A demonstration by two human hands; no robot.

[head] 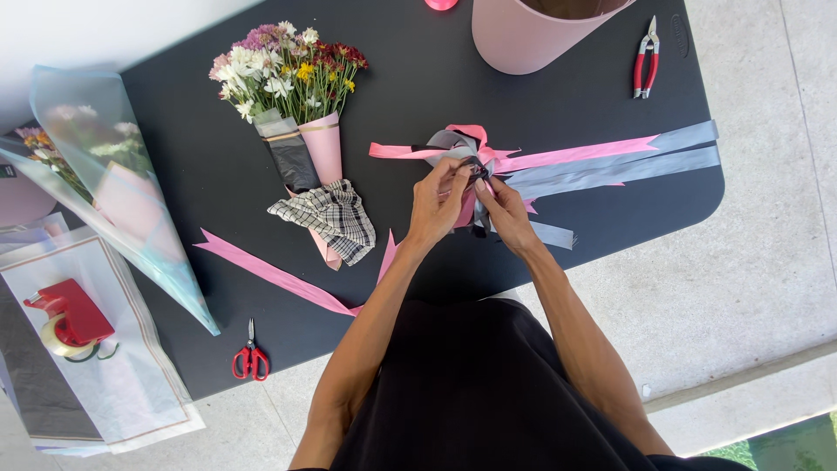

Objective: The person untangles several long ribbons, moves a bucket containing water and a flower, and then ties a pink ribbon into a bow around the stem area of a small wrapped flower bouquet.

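Ribbon bow [459, 144], pink and grey, near desk's right front edge, tails running long toward right edge. Left hand [438, 202] and right hand [504, 212] both pinch its centre, seemingly equally close.

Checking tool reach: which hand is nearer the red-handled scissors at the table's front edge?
Left. The left hand is up and right of the red-handled scissors; the right hand lies farther right.
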